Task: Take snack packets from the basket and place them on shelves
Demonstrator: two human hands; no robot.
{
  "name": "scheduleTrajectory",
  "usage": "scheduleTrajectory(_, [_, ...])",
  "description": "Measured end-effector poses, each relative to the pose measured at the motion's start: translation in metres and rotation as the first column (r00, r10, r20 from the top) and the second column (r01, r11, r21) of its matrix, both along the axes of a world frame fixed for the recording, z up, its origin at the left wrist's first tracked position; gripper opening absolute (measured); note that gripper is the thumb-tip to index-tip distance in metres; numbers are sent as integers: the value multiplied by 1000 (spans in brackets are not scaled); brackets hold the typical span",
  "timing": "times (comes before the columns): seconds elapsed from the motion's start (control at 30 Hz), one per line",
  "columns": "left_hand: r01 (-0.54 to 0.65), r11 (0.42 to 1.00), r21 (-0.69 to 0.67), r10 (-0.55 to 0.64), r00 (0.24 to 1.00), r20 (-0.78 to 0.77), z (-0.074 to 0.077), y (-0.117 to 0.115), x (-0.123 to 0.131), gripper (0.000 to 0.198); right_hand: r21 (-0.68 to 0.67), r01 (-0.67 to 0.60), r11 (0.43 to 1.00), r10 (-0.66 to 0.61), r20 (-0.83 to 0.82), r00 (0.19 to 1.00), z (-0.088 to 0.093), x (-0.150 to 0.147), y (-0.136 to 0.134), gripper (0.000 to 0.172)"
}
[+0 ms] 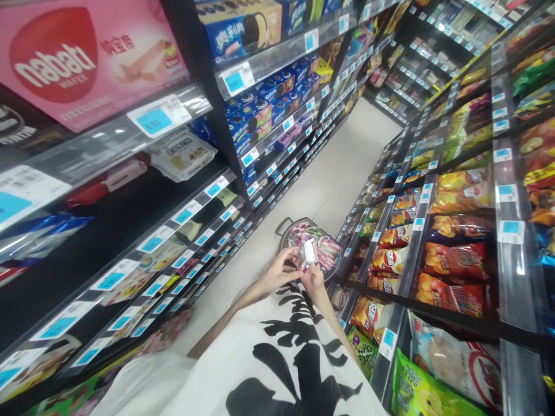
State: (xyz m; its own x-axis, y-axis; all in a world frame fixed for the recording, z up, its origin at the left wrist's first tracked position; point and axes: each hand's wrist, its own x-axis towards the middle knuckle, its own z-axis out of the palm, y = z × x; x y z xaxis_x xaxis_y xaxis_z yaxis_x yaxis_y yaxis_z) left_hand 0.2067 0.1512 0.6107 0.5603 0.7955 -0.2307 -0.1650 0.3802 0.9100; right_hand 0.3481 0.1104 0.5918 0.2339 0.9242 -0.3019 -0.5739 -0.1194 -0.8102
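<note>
Low in the middle of the head view, my left hand (281, 270) has its fingers curled against the left side of a small white packet (309, 252). My right hand (313, 278) grips the same packet from below and the right. The packet's print is too small to read. Just beyond both hands and below them is a dark basket (282, 226) with a handle, holding pink and purple packages (328, 254). The hands partly cover the basket's near side.
Shelves of boxed biscuits (260, 110) and a pink wafer box (87, 58) line the left. Bagged snacks (455, 260) fill the racks on the right. Between them a pale floor aisle (333, 153) runs to more shelves at the far end.
</note>
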Motion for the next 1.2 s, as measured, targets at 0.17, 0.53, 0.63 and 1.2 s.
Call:
scheduleTrajectory(0.17, [-62, 994, 87, 66, 996, -51, -5, -6, 5, 68, 39, 69, 997, -72, 96, 993, 12, -7, 2, 85])
scheduleTrajectory(0.53, [-52, 972, 228, 66, 996, -54, -2, 13, -1, 32, 14, 211, 977, -211, 78, 974, 13, -1, 10, 57])
scheduleTrajectory(0.63, [-126, 971, 201, 137, 990, -41, -7, 14, 1, 30, 53, 250, 967, -254, 118, 960, 11, -3, 9, 65])
scheduleTrajectory(1.2, [-320, 906, -278, 352, 933, 74, -29, 19, 2, 41, -11, 259, 966, -240, 345, 907, -9, -5, 10, 90])
